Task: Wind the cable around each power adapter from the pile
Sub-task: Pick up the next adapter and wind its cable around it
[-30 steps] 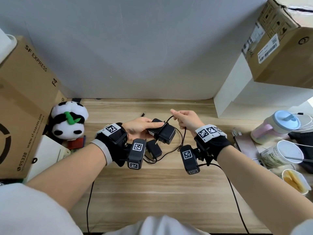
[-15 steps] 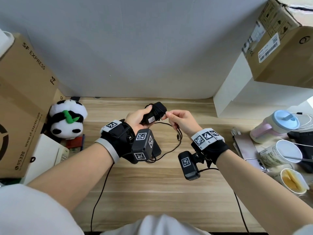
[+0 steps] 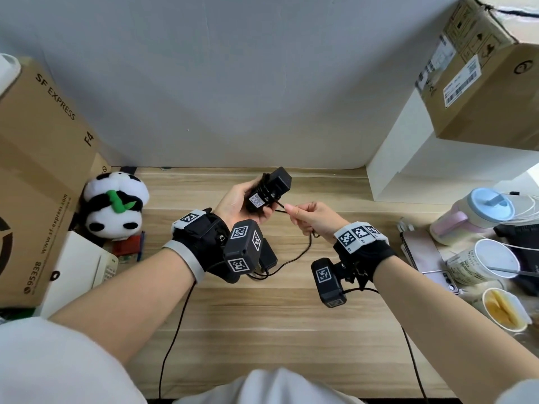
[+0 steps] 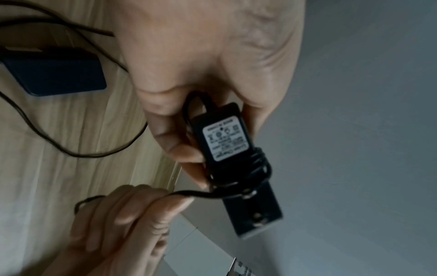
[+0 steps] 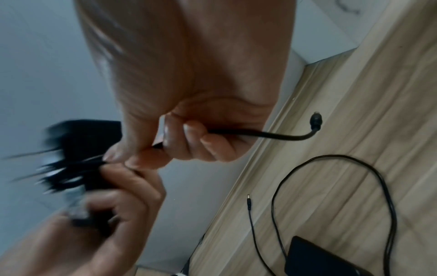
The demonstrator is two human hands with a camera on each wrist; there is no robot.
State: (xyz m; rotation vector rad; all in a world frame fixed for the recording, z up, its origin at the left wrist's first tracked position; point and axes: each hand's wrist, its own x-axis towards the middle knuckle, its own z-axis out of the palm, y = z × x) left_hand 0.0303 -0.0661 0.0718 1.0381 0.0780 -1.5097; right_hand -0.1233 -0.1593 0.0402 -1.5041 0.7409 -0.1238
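A black power adapter (image 3: 269,189) with a white label (image 4: 225,141) is held above the wooden desk by my left hand (image 3: 242,204), fingers curled round its body. Several turns of its thin black cable (image 4: 257,164) lie wound round its middle. My right hand (image 3: 313,218) pinches the free end of that cable (image 5: 260,133) just right of the adapter, and the barrel plug (image 5: 316,120) sticks out past the fingers. A second black adapter (image 5: 319,259) lies on the desk below my left wrist, its loose cable (image 5: 331,158) looping beside it.
A plush panda (image 3: 115,204) and a cardboard box (image 3: 38,176) stand at the left. A white shelf (image 3: 408,170) with another box (image 3: 490,68) is at the right, with cups (image 3: 484,262), a bottle (image 3: 472,211) and a phone (image 3: 428,258) below it.
My left hand has lifted the adapter and turned it, label now facing me. My right hand has come down and in with the cable; less slack hangs loose.
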